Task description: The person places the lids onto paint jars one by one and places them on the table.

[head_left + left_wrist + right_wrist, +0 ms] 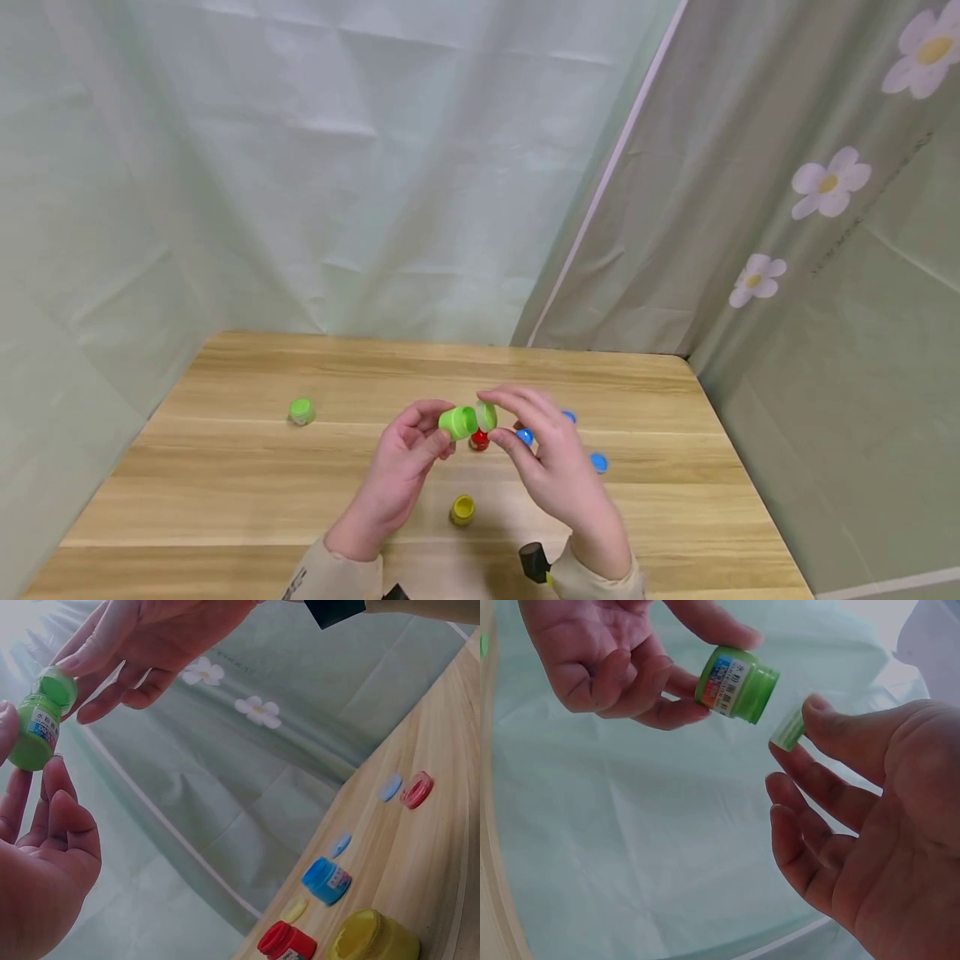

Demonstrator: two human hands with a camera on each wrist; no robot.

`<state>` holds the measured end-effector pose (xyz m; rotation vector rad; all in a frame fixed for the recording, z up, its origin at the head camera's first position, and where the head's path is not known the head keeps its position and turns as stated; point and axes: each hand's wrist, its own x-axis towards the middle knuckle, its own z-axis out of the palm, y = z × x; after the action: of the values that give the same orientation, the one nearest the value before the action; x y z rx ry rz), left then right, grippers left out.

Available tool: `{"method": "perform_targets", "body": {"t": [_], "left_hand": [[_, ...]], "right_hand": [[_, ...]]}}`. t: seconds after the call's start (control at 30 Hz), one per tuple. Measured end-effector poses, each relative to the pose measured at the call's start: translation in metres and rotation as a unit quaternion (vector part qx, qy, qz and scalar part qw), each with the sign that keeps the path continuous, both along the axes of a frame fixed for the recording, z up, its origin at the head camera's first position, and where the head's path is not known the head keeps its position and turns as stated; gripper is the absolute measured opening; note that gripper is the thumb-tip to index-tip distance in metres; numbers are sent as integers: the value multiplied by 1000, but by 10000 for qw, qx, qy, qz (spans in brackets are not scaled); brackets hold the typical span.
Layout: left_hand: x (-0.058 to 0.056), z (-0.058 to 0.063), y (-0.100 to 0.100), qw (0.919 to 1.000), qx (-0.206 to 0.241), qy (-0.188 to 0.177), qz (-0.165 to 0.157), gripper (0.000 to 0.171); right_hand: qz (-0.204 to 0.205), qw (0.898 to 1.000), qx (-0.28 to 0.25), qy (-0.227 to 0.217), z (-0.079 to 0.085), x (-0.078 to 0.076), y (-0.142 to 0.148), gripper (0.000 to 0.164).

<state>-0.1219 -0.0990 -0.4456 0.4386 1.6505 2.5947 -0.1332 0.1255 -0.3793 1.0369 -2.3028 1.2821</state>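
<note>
A small green paint jar (456,423), tipped on its side with its mouth toward the right, is held above the table by my left hand (397,462). Thumb and fingers grip its body, and a printed label shows in the right wrist view. Just off the mouth, my right hand (558,462) pinches a green lid (787,729) between thumb and fingertips. A narrow gap separates lid and jar in the right wrist view. The other fingers of the right hand curl loosely below the lid.
Beneath the hands stand an open yellow jar (462,509), a red jar (478,442) and a blue jar (327,880). A second green jar (302,411) is far left. Blue lids (598,462), a red lid (416,790) and a yellow lid (296,909) lie on the wooden table (225,500).
</note>
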Motion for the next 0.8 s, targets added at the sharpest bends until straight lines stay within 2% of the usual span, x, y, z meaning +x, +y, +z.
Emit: {"method": "perform_targets", "body": {"t": [0.23, 0.8], "left_hand": [[-1, -1, 1, 9999, 42, 102, -58, 24], [-1, -3, 3, 9997, 105, 149, -182, 24]], "right_hand": [[8, 9995, 288, 153, -1, 1, -5, 46], [141, 9980, 411, 466, -4, 0, -8, 45]]}}
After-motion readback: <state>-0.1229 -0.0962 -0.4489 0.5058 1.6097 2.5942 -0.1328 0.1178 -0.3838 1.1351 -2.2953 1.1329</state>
